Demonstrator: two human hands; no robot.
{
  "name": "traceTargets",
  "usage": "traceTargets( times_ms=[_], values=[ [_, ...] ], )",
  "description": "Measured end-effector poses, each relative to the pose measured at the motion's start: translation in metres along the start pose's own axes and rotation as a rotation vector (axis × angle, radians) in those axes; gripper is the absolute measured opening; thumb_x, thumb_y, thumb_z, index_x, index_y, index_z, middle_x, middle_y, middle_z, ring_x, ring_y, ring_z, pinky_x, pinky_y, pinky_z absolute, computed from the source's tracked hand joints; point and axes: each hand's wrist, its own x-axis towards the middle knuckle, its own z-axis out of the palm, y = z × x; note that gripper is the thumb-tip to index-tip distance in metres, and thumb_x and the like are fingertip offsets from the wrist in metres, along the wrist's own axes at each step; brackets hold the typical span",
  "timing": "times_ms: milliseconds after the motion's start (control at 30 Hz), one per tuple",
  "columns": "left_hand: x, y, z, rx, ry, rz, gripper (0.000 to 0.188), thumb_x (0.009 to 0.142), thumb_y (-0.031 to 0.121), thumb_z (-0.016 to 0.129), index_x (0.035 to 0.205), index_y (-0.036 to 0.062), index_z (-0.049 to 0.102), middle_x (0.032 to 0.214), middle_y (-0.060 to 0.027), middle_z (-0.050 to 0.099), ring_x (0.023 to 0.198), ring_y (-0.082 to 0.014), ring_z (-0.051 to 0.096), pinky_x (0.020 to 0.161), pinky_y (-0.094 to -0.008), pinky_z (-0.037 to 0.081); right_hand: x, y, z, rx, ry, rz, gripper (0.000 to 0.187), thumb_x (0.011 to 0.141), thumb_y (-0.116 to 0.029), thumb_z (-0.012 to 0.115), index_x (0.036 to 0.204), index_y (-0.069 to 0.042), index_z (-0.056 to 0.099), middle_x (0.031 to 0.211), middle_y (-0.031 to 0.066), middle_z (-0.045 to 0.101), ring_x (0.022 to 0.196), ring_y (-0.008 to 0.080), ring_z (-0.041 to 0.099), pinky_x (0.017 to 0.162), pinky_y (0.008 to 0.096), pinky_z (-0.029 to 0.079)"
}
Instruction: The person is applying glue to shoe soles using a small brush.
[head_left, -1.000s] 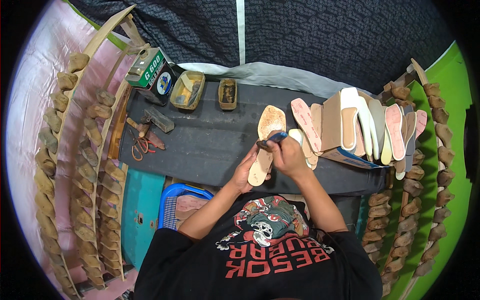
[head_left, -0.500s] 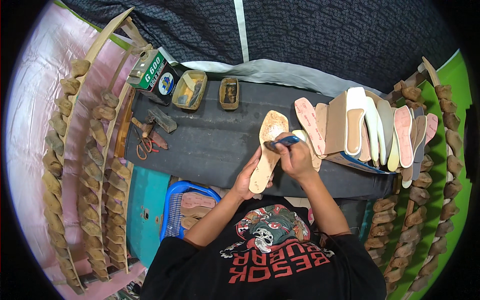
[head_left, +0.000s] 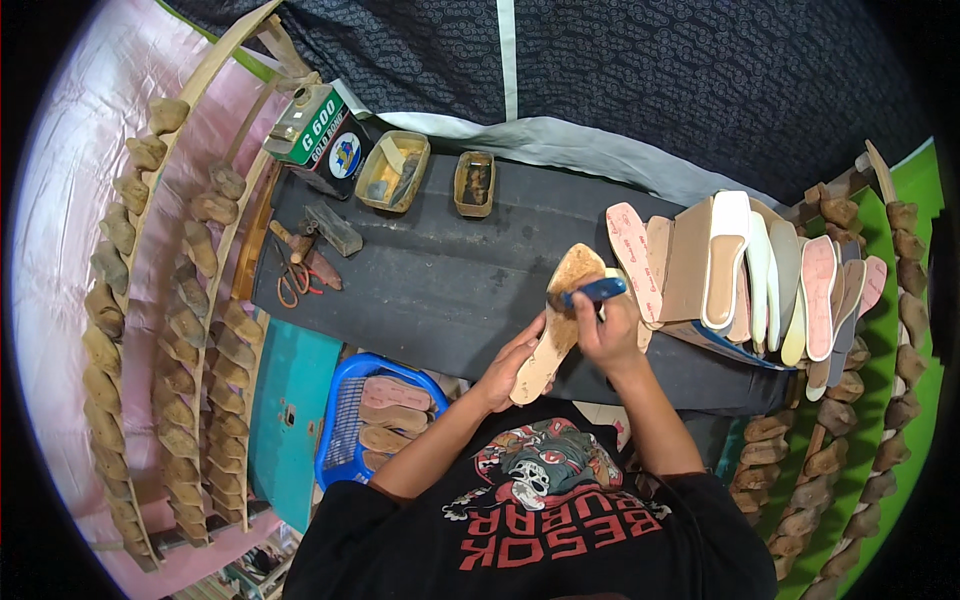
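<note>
Insole (head_left: 556, 336) held up over the near edge of the tabletop (head_left: 430, 270), between the two hands. Long axis slants: narrow heel end toward the wearer, just right of the left hand (head_left: 510, 370); broad forefoot end pointing away and a little rightward, beyond both hands. Left hand nearer the heel, closed about the left edge around mid-length; fingers underneath mostly hidden. Right hand (head_left: 612, 335) off the right edge, closed on a blue-handled brush (head_left: 600, 290); handle lies across the insole, bristle end toward its left edge, at the midsection and so short of the forefoot. Whether the right fingertips also touch the insole: cannot tell. Hands apart from each other, insole between. Brown coating over forefoot and middle; heel pale. Beyond the right hand, to its right, a cardboard box (head_left: 685, 260) with more insoles; left of the left hand and lower, a blue basket (head_left: 325, 435) holding others. Against half a second ago: insole leans further rightward in view, brush handle lies flatter, shiny pale patch on the forefoot now reads dull brown. Whole view has shifted too, so part of the lean may be head movement.
</note>
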Motion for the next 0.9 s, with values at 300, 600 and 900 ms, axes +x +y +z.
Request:
traceTargets(
  times_ms=[300,600,900],
  values=[
    [0.006,0.038,0.014,-0.018,-0.058,0.126,0.061,0.106,0.027,0.039,0.162,0.0169,0.017,0.116,-0.0109,0.061,0.085,-0.0199,0.065,0.067,-0.0336,0.057,0.011,-0.027,0.005,0.081,-0.007,-0.075,0.009,0.088,0.000,0.067,0.092,0.004,0.060,0.082,0.0147,0.067,0.064,0.0287,0.066,0.058,0.0362,0.052],
    [0.011,0.040,0.002,-0.006,-0.150,0.157,0.064,0.104,0.029,0.038,0.162,0.0166,0.013,0.119,-0.0122,0.060,0.083,-0.0223,0.067,0.066,-0.0362,0.058,0.035,-0.021,0.009,0.025,0.023,-0.108,0.011,0.088,-0.003,0.067,0.096,0.003,0.062,0.083,0.0156,0.066,0.069,0.0326,0.065,0.063,0.0390,0.052],
    [0.015,0.043,0.008,-0.012,-0.130,0.128,0.061,0.105,0.027,0.039,0.162,0.0155,0.017,0.121,-0.0132,0.060,0.083,-0.0229,0.067,0.066,-0.0352,0.059,0.039,-0.019,0.003,0.000,0.066,-0.033,0.006,0.088,-0.002,0.066,0.090,0.002,0.062,0.082,0.0143,0.067,0.067,0.0312,0.066,0.062,0.0381,0.052]
  ],
)
